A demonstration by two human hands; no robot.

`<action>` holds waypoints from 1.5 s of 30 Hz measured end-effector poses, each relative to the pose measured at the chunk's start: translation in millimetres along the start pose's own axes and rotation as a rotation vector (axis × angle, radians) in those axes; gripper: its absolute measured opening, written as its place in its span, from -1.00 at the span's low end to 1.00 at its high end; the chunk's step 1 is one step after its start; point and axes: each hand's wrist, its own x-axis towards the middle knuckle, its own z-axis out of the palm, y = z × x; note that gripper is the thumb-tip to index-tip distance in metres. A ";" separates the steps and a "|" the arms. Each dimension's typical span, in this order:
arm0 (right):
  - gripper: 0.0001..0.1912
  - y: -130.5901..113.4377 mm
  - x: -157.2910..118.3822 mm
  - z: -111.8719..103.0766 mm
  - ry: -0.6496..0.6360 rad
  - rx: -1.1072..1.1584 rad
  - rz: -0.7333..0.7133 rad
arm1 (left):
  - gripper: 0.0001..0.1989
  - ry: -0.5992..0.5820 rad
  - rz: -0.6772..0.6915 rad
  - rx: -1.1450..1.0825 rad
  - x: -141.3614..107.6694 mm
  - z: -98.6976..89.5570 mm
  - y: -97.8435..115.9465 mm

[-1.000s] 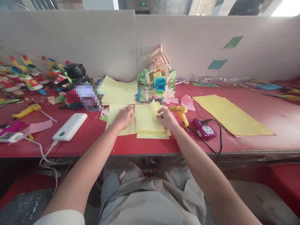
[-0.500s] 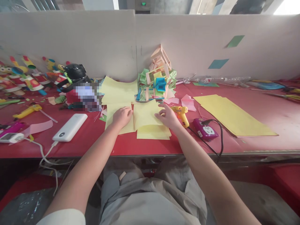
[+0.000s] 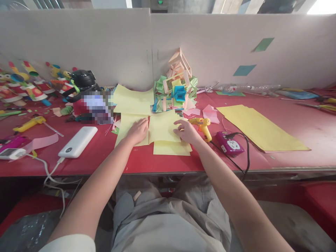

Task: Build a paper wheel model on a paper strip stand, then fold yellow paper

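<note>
My left hand lies flat on a pale yellow paper sheet, its fingers near the sheet's right edge. Beside it, a second pale yellow sheet is spread out, covering part of another yellow sheet underneath. At the right edge of that second sheet is my right hand, thumb and forefinger apart and bent over the paper. A further curved yellow sheet lies behind. Just right of my right hand rests a yellow glue gun.
Folded paper models are piled against the partition. A purple power socket and large yellow sheets lie to the right. Leftward are a white power bank, another yellow glue gun and a black-lidded bottle.
The left sheet has shifted slightly leftward and up under my left hand, which has flattened a little. My right hand's fingers have moved slightly. The view has tilted a bit.
</note>
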 end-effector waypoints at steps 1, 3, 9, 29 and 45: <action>-0.64 1.7 0.6 -0.1 0.006 -0.018 -0.006 | -0.45 0.007 0.003 -0.004 0.2 0.6 -0.5; -0.64 2.2 0.5 -0.9 0.016 -0.036 -0.019 | -0.45 0.015 0.005 -0.008 0.5 1.6 -1.1; -0.60 -17.8 -10.2 -6.8 0.005 0.099 0.018 | -0.45 0.021 0.002 0.015 1.0 2.6 -1.4; -0.35 -22.8 -13.7 -19.4 -0.245 0.079 0.123 | -0.46 0.021 -0.014 -0.003 0.3 1.3 1.4; -0.32 -21.4 -12.7 -28.9 -0.292 -0.076 0.057 | -0.36 0.007 -0.080 0.068 2.1 4.7 0.1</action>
